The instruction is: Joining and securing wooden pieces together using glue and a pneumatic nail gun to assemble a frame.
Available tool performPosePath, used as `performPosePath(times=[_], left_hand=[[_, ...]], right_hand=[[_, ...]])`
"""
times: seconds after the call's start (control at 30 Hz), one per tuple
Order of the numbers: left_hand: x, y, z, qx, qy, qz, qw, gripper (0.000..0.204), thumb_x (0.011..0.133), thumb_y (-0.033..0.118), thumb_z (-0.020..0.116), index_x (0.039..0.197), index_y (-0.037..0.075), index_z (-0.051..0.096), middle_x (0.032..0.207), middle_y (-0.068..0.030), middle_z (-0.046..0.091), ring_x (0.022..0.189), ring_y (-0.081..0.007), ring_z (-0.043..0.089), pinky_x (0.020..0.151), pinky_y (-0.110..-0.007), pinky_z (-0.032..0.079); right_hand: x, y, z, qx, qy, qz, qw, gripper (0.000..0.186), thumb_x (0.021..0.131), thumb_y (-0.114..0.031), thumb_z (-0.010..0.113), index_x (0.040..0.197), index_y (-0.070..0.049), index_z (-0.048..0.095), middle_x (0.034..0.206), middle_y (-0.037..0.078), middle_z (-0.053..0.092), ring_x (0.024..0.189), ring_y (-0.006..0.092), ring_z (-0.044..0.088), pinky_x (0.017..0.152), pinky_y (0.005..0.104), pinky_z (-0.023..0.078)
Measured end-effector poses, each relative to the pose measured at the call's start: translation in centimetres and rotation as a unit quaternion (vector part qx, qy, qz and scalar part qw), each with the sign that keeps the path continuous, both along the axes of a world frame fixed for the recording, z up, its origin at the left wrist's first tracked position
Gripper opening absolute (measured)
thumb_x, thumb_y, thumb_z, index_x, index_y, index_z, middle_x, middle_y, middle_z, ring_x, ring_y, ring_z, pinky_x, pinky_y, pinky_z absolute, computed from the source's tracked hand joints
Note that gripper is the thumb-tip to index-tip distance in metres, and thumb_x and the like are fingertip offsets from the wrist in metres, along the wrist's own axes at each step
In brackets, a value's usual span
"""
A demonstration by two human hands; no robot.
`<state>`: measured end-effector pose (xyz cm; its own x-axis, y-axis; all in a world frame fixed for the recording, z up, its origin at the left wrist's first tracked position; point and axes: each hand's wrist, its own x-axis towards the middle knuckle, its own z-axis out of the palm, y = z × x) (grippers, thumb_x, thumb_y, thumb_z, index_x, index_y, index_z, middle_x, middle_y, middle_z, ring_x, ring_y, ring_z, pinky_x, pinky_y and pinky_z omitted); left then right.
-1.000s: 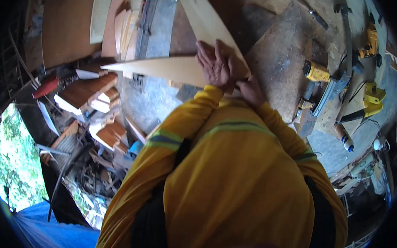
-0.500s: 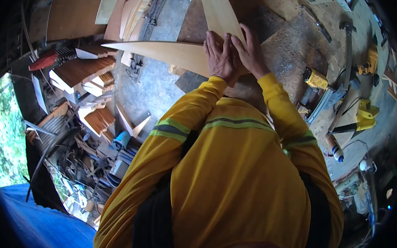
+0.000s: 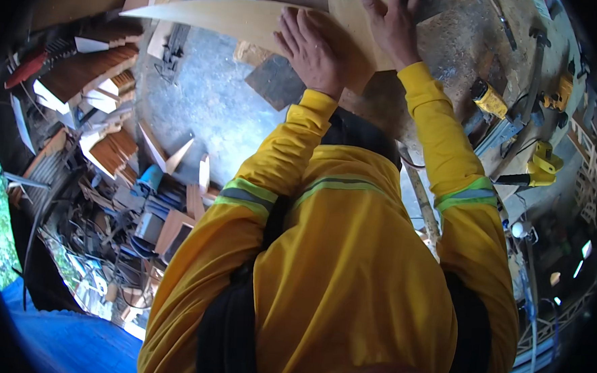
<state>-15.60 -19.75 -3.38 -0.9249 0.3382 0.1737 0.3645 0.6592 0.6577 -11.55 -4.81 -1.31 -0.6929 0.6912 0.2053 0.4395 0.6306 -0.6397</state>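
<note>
Near the top of the view, my left hand (image 3: pixel 313 55) lies with its fingers stretched out on a pale, thin wooden board (image 3: pixel 216 13) that tapers to a point at the left. My right hand (image 3: pixel 393 29) rests farther off and to the right, thumb apart from the fingers, at the edge of a second pale board strip (image 3: pixel 348 10) running away from me. The picture's upper edge cuts off some of its fingertips. Both pieces meet under and between my hands; whether they are joined, I cannot tell. Small dark board offcuts (image 3: pixel 275 82) lie just below them.
To the right lie a yellow-and-black power tool (image 3: pixel 490 100), another yellow tool (image 3: pixel 544 165) and a hammer (image 3: pixel 537 54). Brown board stacks (image 3: pixel 88 74) stand at the left, with cluttered scrap and a blue container (image 3: pixel 149 179) below. A blue tarp (image 3: pixel 67 340) hangs at lower left.
My hands, which were side by side on the boards, are now apart, the right one farther off. The boards and both hands sit higher in the view, which has shifted.
</note>
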Motion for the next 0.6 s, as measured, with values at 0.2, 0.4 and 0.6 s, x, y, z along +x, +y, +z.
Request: performPosePath(times=[0.2,0.4,0.6], left_hand=[[1.2,1.7,0.1,-0.053,0.010,0.041,0.998,0.061,0.091,0.027,0.052,0.145,0.001,0.041,0.154,-0.0210,0.037,0.146,-0.0423,0.028,0.120,-0.059,0.009],[1.6,1.4,-0.9,-0.106,0.071,0.060,0.990,0.061,0.093,0.031,0.052,0.145,0.001,0.043,0.155,-0.0183,0.038,0.146,-0.0419,0.027,0.119,-0.061,0.009],[1.5,1.6,0.0,-0.111,0.091,0.052,0.988,0.068,0.089,0.027,0.053,0.150,0.001,0.036,0.157,-0.0203,0.034,0.148,-0.0353,0.026,0.120,-0.055,0.012]], right_hand=[[0.5,1.0,-2.7,0.046,-0.008,0.023,0.999,0.062,0.096,-0.033,0.064,0.142,0.001,0.039,0.139,0.030,0.039,0.126,0.0468,0.042,0.108,0.0515,0.037],[1.4,-0.7,-0.9,-0.027,-0.027,0.028,0.999,0.075,0.094,-0.038,0.067,0.148,0.001,0.032,0.145,0.030,0.035,0.131,0.0453,0.040,0.113,0.0504,0.034],[3.1,2.1,-2.1,-0.187,0.038,0.202,0.961,0.105,0.087,-0.042,0.076,0.157,-0.001,0.009,0.154,0.027,0.028,0.144,0.0388,0.031,0.119,0.0459,0.028]])
